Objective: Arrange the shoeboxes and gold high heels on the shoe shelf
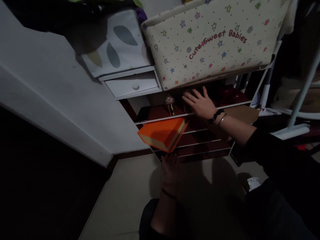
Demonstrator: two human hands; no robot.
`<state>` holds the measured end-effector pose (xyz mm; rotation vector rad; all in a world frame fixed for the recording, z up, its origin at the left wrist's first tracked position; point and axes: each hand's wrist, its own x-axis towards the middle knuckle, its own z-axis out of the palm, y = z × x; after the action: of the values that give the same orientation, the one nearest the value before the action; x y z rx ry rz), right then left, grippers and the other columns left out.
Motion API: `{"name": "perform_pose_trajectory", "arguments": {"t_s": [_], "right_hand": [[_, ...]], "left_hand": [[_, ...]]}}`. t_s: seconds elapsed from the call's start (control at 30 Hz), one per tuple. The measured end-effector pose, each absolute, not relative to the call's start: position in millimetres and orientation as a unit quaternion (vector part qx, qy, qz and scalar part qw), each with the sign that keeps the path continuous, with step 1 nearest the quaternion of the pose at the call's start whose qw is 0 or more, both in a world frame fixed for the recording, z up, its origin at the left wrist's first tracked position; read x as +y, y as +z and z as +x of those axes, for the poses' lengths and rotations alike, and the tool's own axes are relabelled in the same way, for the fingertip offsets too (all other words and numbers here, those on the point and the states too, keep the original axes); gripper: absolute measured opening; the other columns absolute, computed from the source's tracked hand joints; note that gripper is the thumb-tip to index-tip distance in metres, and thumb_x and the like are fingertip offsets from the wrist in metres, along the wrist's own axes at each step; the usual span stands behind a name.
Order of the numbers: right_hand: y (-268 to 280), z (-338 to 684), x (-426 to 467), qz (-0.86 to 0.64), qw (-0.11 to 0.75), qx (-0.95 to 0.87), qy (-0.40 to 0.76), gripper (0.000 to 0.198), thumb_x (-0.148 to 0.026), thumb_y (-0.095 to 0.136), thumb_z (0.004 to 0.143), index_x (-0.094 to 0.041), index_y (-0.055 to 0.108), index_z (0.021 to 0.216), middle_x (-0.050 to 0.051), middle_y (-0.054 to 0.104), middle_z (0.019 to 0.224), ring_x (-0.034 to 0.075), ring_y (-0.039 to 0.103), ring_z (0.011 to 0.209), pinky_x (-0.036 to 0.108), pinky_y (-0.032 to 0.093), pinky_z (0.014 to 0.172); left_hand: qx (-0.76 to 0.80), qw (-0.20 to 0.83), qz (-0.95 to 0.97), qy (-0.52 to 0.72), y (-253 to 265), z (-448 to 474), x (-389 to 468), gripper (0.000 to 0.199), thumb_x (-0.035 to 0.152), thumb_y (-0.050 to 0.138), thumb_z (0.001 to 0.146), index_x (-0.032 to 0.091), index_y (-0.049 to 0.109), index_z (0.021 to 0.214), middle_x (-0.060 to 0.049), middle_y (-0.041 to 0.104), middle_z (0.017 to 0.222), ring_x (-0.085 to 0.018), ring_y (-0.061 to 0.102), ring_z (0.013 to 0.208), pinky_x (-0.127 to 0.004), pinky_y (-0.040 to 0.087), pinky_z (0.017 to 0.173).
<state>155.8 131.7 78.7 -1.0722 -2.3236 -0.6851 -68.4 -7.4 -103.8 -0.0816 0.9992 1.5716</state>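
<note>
A flat orange box (163, 131), book-like with beige sides, tilts in front of the open shelf. At its near lower corner is my left hand (170, 166), in dim light, with its fingers at the underside and partly hidden. My right hand (201, 105) reaches over the edge of the upper shelf board (155, 114), fingers spread and holding nothing visible. Just left of its fingertips stands a glittery round-topped item (169, 100) with yellow and black strips below it. Something dark behind the fingertips is too dim to make out.
A star-printed fabric basket (207, 50) overhangs the shelf. On the left are a white drawer (133, 85) and a leaf-patterned box (117, 43). A brown cardboard piece (240, 114) lies right of my wrist. A pale-handled floor tool (291, 131) stands at the right.
</note>
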Motion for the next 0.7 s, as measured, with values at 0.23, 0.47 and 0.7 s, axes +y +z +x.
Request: {"name": "perform_pose_trajectory", "arguments": {"t_s": [0.23, 0.47, 0.7], "right_hand": [[80.9, 143.7, 114.5, -0.548, 0.274, -0.757, -0.227, 0.056, -0.02, 0.039, 0.106, -0.005, 0.041, 0.16, 0.029, 0.044, 0.16, 0.045, 0.034, 0.15, 0.072, 0.023, 0.118], [86.2, 79.0, 133.9, -0.301, 0.173, -0.904, -0.25, 0.061, -0.019, 0.036, 0.104, -0.018, 0.034, 0.165, 0.012, 0.03, 0.174, 0.032, 0.026, 0.159, 0.066, 0.014, 0.126], [65.9, 122.4, 121.7, -0.515, 0.239, -0.8, -0.196, 0.067, -0.03, 0.052, 0.102, -0.006, 0.037, 0.163, 0.03, 0.031, 0.168, 0.047, 0.025, 0.156, 0.076, 0.019, 0.12]], "left_hand": [[0.425, 0.589, -0.044, 0.686, -98.7, -75.0, -14.1, 0.023, 0.042, 0.045, 0.106, 0.022, 0.058, 0.105, -0.008, 0.062, 0.11, -0.016, 0.064, 0.088, -0.029, 0.056, 0.075], [0.441, 0.564, -0.048, 0.696, -102.6, -78.9, -11.0, 0.018, 0.039, 0.046, 0.105, 0.024, 0.056, 0.102, -0.005, 0.062, 0.106, -0.016, 0.062, 0.086, -0.03, 0.054, 0.074], [0.456, 0.523, 0.003, 0.72, -106.5, -86.3, -15.4, 0.015, 0.035, 0.05, 0.099, 0.022, 0.056, 0.093, -0.001, 0.057, 0.091, -0.014, 0.056, 0.072, -0.029, 0.05, 0.071]]}}
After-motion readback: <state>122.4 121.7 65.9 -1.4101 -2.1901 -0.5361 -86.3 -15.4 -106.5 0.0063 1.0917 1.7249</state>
